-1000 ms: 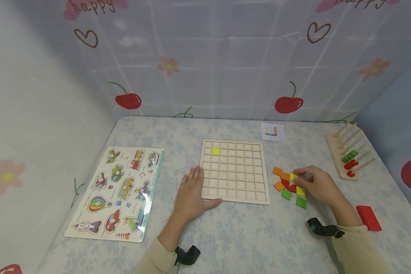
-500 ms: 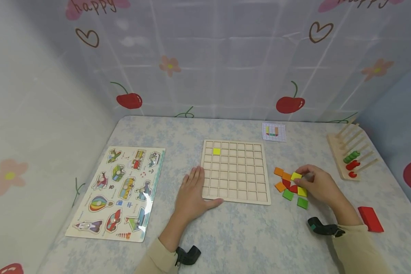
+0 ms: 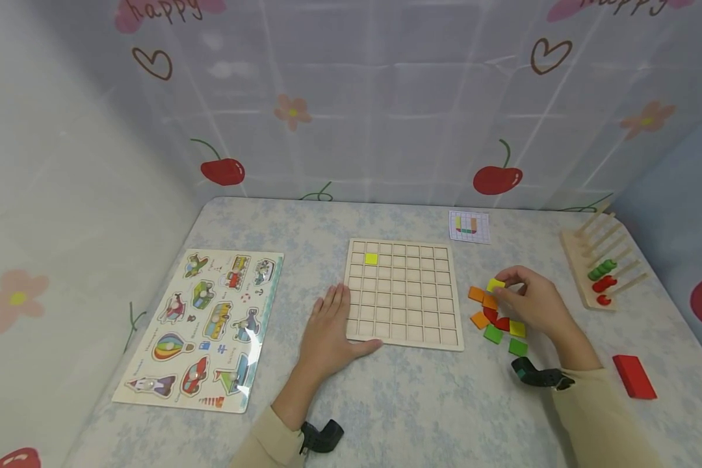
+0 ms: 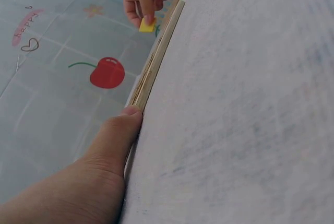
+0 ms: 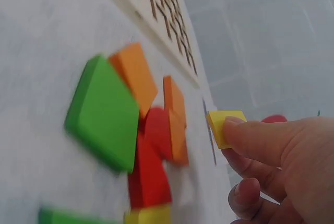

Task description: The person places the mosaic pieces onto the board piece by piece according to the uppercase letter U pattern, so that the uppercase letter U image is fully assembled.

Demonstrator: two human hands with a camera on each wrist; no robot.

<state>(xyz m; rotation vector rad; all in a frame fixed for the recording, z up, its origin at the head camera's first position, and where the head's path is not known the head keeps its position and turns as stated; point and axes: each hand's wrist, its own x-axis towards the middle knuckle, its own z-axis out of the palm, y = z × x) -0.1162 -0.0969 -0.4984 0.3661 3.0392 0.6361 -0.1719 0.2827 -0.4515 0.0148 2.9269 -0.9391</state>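
Note:
My right hand (image 3: 535, 300) pinches a yellow square tile (image 5: 219, 125) between thumb and fingers, held above the loose tiles. Below it lie orange tiles (image 3: 480, 320), red pieces (image 3: 502, 324), green tiles (image 3: 493, 334) and another yellow tile (image 3: 517, 329), some overlapping. My left hand (image 3: 325, 335) lies flat with straight fingers along the left edge of the wooden grid board (image 3: 402, 347), its thumb at the front edge. One yellow square (image 3: 371, 259) sits in a cell of the board's second row. In the left wrist view the thumb (image 4: 117, 135) touches the board's edge.
A pattern card (image 3: 469, 227) lies behind the board. On the left is a vehicle picture puzzle (image 3: 199, 331). A wooden peg stand (image 3: 585, 279) with green and red pieces stands at the right, a red block (image 3: 634, 377) nearer. Patterned curtains surround the table.
My right hand has lifted the yellow tile off the pile and moved it slightly away from me and leftward. The left hand stays at the board's edge.

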